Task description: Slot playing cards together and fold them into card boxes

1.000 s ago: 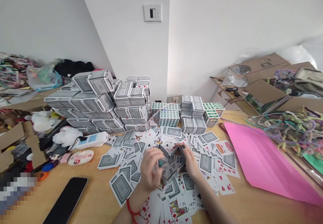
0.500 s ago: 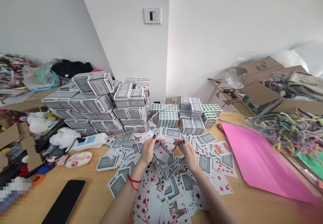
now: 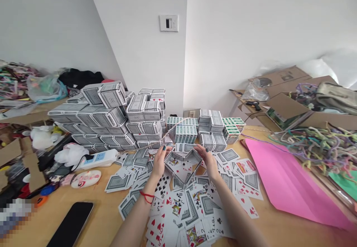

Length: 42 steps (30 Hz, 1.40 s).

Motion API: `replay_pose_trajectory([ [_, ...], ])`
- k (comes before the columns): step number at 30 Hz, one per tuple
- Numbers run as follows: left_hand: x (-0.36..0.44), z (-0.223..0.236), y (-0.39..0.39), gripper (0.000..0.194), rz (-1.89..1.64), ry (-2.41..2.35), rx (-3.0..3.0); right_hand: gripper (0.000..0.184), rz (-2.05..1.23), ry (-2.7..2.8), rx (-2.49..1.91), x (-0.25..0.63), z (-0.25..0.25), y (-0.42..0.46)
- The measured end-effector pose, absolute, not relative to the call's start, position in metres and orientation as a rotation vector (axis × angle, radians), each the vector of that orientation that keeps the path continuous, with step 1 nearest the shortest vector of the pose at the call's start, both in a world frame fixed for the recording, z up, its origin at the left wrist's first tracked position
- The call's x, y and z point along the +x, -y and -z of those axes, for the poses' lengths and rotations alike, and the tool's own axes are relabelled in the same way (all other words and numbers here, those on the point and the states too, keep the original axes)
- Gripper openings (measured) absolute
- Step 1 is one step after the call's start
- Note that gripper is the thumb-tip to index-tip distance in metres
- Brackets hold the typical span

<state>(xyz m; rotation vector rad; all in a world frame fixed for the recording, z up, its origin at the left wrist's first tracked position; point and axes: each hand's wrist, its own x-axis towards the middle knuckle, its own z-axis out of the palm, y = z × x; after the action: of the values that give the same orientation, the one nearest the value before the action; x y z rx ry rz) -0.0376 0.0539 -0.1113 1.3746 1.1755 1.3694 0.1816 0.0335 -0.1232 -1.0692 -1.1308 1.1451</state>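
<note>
A heart-shaped ring of folded playing cards [image 3: 176, 175], with an open middle, stands between my hands over the scattered cards. My left hand [image 3: 158, 162] grips its left side, fingers curled over the upper edge. On the opposite side, my right hand [image 3: 209, 164] holds the ring with its fingertips near the top right corner. The ring's pointed end faces me. Loose playing cards [image 3: 192, 206] lie around and beneath it, some face up and others showing grey backs; a few can be seen through the ring.
Blocks of grey-backed folded cards [image 3: 100, 115] are piled at the back left. Green-and-white card boxes [image 3: 185, 133] and more card blocks [image 3: 213, 141] stand behind my hands. A phone [image 3: 71, 224], a power strip [image 3: 100, 158], pink paper [image 3: 290, 184] and tangled yarn [image 3: 318, 143] flank the cards.
The ring has spread wider and tipped back, so more cards show through its middle. My hands have moved slightly apart and upward in view.
</note>
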Motion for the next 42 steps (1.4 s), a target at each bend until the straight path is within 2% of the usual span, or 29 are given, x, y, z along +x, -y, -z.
replay_pose_trajectory([
  [7, -0.056, 0.114, -0.042, 0.04, -1.559, -1.134, 1.212, 0.046, -1.106, 0.957, -1.071, 0.195, 0.133, -0.006],
  [14, -0.041, 0.112, -0.002, 0.039, -1.188, -1.36, 1.563, 0.044, -0.961, 0.917, -1.261, 0.186, 0.137, 0.009],
  [19, -0.069, 0.105, -0.013, 0.032, -1.105, -1.803, 2.045, 0.047, -0.92, 0.933, -1.322, 0.188, 0.14, 0.011],
  [24, -0.099, 0.114, -0.027, 0.047, -0.85, -2.391, 2.025, 0.046, -0.912, 0.974, -1.335, 0.19, 0.143, 0.011],
  [30, -0.111, 0.117, -0.026, 0.033, -0.71, -2.348, 2.179, 0.044, -0.897, 1.022, -1.373, 0.188, 0.14, 0.013],
  [37, -0.114, 0.095, -0.017, 0.034, -0.535, -2.267, 2.149, 0.045, -0.895, 1.325, -1.305, 0.186, 0.124, 0.021],
  [42, -0.12, 0.092, -0.006, 0.038, -0.408, -2.333, 2.045, 0.047, -0.957, 1.196, -1.352, 0.185, 0.128, 0.021],
])
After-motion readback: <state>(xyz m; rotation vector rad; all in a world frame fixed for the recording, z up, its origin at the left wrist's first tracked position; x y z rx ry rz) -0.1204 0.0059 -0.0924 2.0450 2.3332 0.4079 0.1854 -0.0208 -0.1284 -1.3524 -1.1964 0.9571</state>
